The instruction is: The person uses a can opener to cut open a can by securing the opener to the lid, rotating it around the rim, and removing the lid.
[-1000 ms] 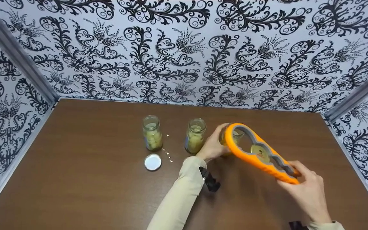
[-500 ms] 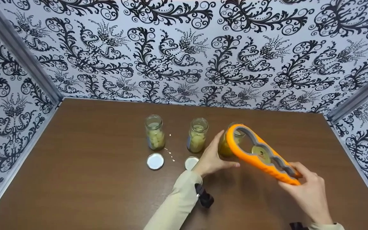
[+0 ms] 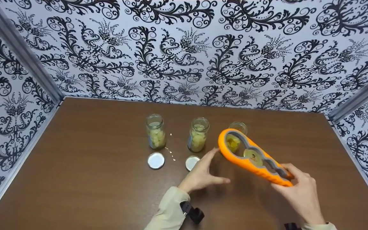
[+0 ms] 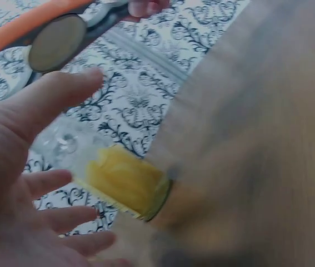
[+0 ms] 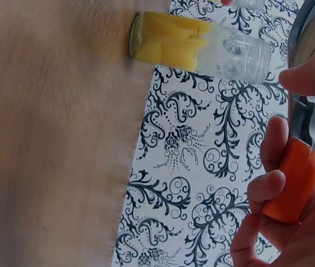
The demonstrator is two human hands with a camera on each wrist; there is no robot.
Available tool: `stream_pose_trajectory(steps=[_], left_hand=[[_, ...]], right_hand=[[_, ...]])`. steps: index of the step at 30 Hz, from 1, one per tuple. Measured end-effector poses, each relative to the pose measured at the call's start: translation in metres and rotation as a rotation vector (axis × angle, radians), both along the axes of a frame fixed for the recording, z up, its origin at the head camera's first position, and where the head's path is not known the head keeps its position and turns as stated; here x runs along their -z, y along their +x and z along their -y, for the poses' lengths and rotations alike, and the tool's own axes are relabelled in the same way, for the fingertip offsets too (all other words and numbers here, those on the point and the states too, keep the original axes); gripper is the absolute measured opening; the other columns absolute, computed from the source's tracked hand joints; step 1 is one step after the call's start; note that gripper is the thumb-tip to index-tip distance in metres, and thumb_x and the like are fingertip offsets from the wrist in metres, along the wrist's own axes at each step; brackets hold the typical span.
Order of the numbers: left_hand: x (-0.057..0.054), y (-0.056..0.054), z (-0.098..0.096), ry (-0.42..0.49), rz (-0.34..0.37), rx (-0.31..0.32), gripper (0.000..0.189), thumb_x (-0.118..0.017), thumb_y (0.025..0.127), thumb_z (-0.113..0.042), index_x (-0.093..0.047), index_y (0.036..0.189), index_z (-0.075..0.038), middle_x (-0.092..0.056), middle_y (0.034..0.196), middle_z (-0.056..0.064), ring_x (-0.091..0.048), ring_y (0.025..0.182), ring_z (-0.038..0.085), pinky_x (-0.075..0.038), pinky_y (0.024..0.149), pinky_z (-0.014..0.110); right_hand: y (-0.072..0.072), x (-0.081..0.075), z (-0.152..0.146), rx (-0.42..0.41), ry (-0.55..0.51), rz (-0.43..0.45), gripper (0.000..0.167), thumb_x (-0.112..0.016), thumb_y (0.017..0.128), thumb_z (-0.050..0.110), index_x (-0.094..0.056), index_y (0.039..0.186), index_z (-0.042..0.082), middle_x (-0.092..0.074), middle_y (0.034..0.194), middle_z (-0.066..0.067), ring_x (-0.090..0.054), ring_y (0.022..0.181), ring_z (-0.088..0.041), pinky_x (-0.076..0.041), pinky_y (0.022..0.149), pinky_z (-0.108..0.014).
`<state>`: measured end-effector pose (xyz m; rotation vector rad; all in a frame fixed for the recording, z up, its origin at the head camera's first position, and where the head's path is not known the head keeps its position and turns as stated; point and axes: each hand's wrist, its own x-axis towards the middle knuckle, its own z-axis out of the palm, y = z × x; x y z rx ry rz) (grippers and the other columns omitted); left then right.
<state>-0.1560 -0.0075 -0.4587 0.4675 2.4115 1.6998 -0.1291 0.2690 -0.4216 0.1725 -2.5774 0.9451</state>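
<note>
My right hand (image 3: 300, 188) grips one end of an orange jar opener (image 3: 243, 163) with a grey toothed inner edge. A gold-coloured lid (image 3: 253, 157) sits wedged in the opener's middle opening. Behind the opener, partly covered by it in the head view, stands a lidless glass jar (image 3: 239, 127). The right wrist view shows this jar's yellow pieces (image 5: 171, 41) filling its lower part. My left hand (image 3: 198, 177) is apart from the jar, fingers spread and holding nothing; in the left wrist view its palm and thumb (image 4: 63, 97) show beside the jar.
Two more lidless jars (image 3: 156, 135) with pale contents stand upright to the left, the second jar (image 3: 198, 137) nearer my hands. In front lie a white-sided lid (image 3: 156, 160) and another lid (image 3: 192, 162). Small crumbs (image 3: 171, 153) dot the brown table (image 3: 91, 166). Patterned walls (image 3: 184, 64) enclose it.
My left hand has let go of the right-hand jar and drawn back toward me, to the left. The opener with its lid has moved slightly left and nearer me.
</note>
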Motion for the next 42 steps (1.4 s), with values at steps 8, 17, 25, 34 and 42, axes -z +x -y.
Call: stream_pose_trajectory(steps=[8,17,25,34,42], left_hand=[[-0.002,0.012,0.008,0.188,0.111,-0.006,0.054,-0.071,0.086,-0.013,-0.053,0.135,-0.004,-0.054,0.135,0.008,-0.043,0.128,0.024,-0.028,0.108,0.042],[0.0,0.016,0.011,0.571,0.387,-0.04,0.033,-0.058,0.094,-0.011,-0.06,0.125,0.001,-0.059,0.121,0.01,-0.056,0.099,0.015,-0.044,0.09,0.038],[0.005,0.018,0.013,0.894,0.582,0.003,0.03,-0.048,0.1,-0.011,-0.054,0.125,0.004,-0.062,0.105,0.008,-0.062,0.098,0.022,-0.045,0.094,0.05],[0.006,0.025,0.005,1.137,0.699,0.042,0.038,-0.039,0.103,-0.016,-0.047,0.132,0.007,-0.061,0.117,0.015,-0.057,0.112,0.029,-0.037,0.102,0.053],[0.005,0.028,0.003,1.243,0.754,0.106,0.05,-0.034,0.103,-0.019,-0.028,0.144,0.01,-0.045,0.138,0.028,-0.044,0.127,0.039,-0.03,0.107,0.052]], right_hand=[[0.005,0.013,0.019,-0.062,0.027,-0.061,0.05,-0.089,0.045,-0.002,-0.073,0.09,0.014,-0.064,0.073,0.008,-0.049,0.069,-0.016,-0.034,0.065,-0.028],[0.007,0.02,0.04,-0.097,0.034,-0.045,0.048,-0.089,0.045,0.001,-0.072,0.088,0.014,-0.061,0.071,0.008,-0.05,0.069,-0.019,-0.035,0.066,-0.037],[0.003,0.025,0.053,-0.133,0.03,-0.043,0.048,-0.09,0.045,0.003,-0.071,0.088,0.012,-0.059,0.07,0.008,-0.05,0.067,-0.018,-0.035,0.067,-0.037],[0.003,0.029,0.057,-0.142,0.064,0.001,0.045,-0.089,0.049,0.006,-0.071,0.09,0.013,-0.06,0.073,0.008,-0.05,0.066,-0.012,-0.037,0.072,-0.037],[0.004,0.028,0.059,-0.161,0.03,0.047,0.049,-0.089,0.05,0.002,-0.07,0.095,0.012,-0.063,0.083,0.006,-0.05,0.074,-0.014,-0.033,0.076,-0.037]])
